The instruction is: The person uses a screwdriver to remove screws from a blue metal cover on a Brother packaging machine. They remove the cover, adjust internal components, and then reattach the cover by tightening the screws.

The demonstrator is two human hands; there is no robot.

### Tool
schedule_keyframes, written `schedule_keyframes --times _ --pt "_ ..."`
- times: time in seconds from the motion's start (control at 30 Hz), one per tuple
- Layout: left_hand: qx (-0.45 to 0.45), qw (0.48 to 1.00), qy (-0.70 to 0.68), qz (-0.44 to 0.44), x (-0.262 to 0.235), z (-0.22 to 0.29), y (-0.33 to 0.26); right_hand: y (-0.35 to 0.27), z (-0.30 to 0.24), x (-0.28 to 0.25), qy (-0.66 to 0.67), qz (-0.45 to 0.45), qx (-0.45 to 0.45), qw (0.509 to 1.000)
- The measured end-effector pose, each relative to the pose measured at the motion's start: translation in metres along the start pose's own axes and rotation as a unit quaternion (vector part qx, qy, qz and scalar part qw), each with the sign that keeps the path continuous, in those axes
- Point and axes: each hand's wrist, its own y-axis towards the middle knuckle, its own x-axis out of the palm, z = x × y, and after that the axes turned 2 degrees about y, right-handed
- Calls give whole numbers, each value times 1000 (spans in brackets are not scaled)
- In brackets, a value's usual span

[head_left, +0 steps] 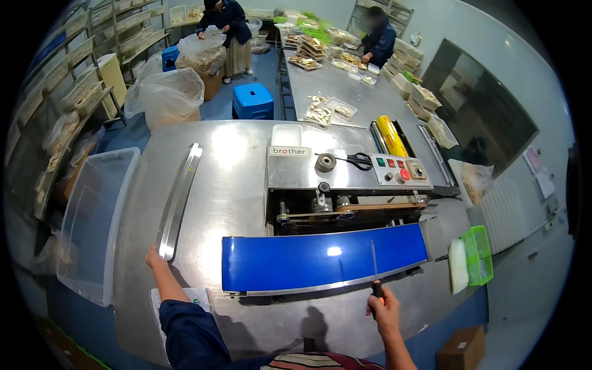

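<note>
My left hand (153,257) is closed on the near end of a long silver metal strip (182,194). The strip stretches away from me over the left of the table, its fingers' side partly hidden from view. In my right hand (386,311) I grip a screwdriver (377,287) with a black and orange handle, its thin shaft pointing away over the belt. The blue conveyor belt (277,259) lies before me, in front of a metal sealing machine (293,172). Wheels and a drive band (314,216) show in the machine's uncovered front.
On the machine rest scissors (359,161), a metal roll (325,162) and a control panel (401,171). A clear plastic tub (95,228) stands left, a green basket (478,256) right. Two people work at the back, near a blue stool (253,102) and trays of food pieces (306,60).
</note>
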Motion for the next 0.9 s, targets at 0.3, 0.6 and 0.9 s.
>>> schedule_keyframes --times 0.3,0.6,0.9 --pt "312 883 220 -273 74 49 -229 37 17 73 -153 18 -235 960" --pt "110 684 289 -661 110 -45 -507 65 33 101 -123 19 -273 954" --pt "175 686 313 -633 117 -62 -510 70 35 104 -115 15 -276 954"
